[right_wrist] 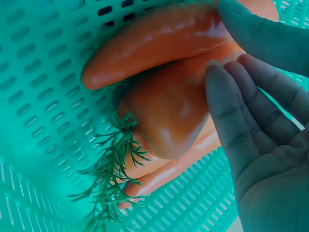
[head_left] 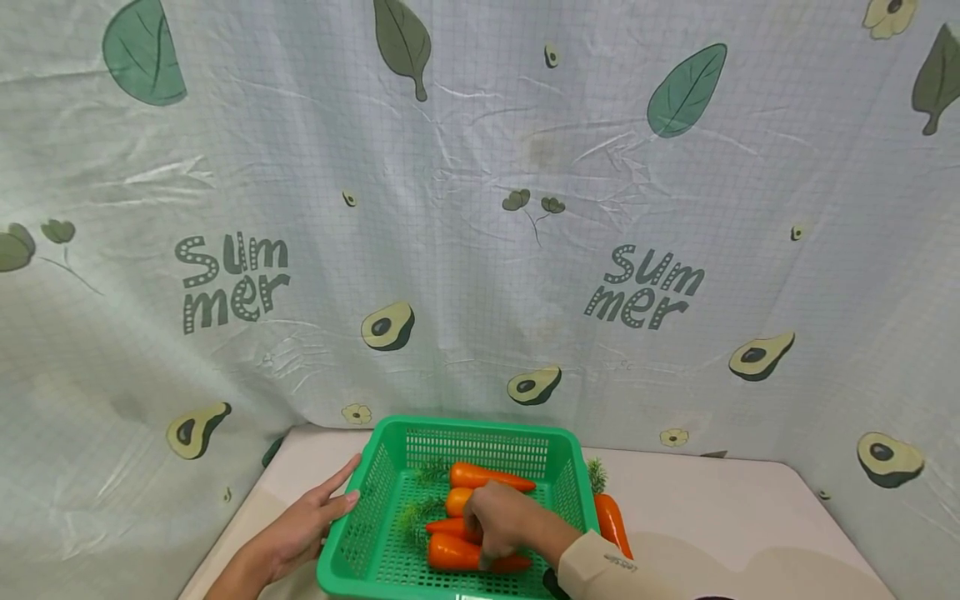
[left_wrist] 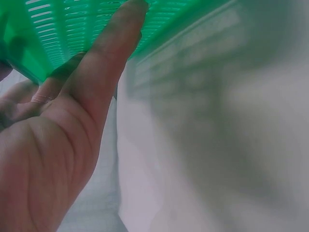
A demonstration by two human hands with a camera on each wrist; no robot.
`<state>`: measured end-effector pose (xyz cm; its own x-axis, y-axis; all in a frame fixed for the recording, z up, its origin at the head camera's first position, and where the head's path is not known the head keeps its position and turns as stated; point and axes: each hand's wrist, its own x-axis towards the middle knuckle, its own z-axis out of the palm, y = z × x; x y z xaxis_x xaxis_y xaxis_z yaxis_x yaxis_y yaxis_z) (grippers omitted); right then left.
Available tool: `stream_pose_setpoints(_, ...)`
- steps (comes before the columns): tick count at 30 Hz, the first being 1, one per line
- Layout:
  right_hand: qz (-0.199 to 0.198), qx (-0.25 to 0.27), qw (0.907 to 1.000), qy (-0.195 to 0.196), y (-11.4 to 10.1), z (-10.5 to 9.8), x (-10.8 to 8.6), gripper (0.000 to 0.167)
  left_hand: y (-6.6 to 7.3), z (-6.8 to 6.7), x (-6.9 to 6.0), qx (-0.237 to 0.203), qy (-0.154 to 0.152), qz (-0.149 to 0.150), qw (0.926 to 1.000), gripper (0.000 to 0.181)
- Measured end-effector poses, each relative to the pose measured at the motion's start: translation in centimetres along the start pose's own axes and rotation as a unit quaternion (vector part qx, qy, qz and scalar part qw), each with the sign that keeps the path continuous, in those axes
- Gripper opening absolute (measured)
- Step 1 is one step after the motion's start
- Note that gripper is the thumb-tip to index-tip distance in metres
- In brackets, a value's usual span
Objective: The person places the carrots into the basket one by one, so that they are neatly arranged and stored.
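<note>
A green plastic basket (head_left: pixel 390 429) holds several orange carrots, a few with feathery green tops (right_wrist: pixel 111 169). My right hand (head_left: pixel 498 521) reaches down into it over the carrots. Its thumb and fingertips sit on either side of the front carrot (head_left: pixel 450 552), holding it; in the right wrist view this carrot (right_wrist: pixel 149 43) lies above a thicker carrot (right_wrist: pixel 169 116). At the basket's left side, my left hand (head_left: pixel 300 529) touches the rim and outer wall with extended fingers. The left wrist view shows one straight finger (left_wrist: pixel 108 53) along the slotted wall.
Another carrot (head_left: pixel 611 521) with a green top lies on the pale table (head_left: pixel 712 517), just outside the basket's right wall. A pale sheet (head_left: pixel 465 250) printed with avocados, leaves and lettering hangs behind and along both sides.
</note>
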<state>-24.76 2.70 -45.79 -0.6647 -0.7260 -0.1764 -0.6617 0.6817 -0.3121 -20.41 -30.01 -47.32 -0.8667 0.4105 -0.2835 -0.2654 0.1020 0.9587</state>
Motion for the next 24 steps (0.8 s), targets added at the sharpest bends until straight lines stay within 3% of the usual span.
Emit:
stream_pose_setpoints(4, 0.001, 0.029, 0.9996, 0.004, 0.3, 0.2, 0.1, 0.025, 0.0, -0.1, 0.1, -0.001, 0.002, -0.002, 1.0, 0.081)
stream_pose_setpoints(10, 0.011, 0.14, 0.9897, 0.028, 1.1, 0.1, -0.1, 0.023, -0.1, 0.0, 0.2, -0.002, 0.003, -0.004, 1.0, 0.081)
stream_pose_setpoints(17, 0.025, 0.268, 0.961, 0.062, 1.9, -0.3, -0.3, 0.021, -0.1, 0.0, 0.2, -0.002, 0.005, -0.006, 1.0, 0.082)
stream_pose_setpoints(24, 0.032, 0.341, 0.9346, 0.095, 2.5, -1.2, -1.0, 0.02, 0.0, -0.2, 0.2, -0.002, 0.008, -0.008, 0.9999, 0.082)
